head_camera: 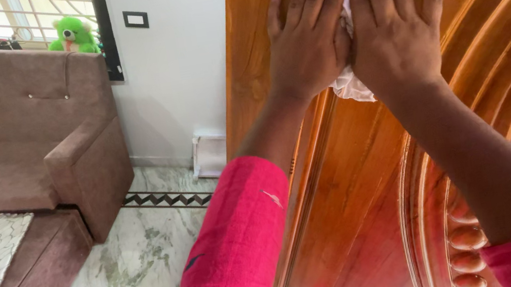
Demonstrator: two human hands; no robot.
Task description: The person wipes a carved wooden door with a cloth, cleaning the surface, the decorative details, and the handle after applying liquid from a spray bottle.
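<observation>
A brown sofa (17, 132) stood at the far left, a green soft toy (73, 36) behind it. The left hand (308, 41) and the right hand (394, 25) lay flat, fingers spread, side by side on the carved wooden door (359, 202), pressing a white cloth (349, 85) against it.

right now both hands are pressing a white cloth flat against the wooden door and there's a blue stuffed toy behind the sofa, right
Not quite: the stuffed toy is green, not blue, as the head view shows. The rest holds: left hand and right hand press a white cloth against the wooden door, behind the sofa.
</observation>
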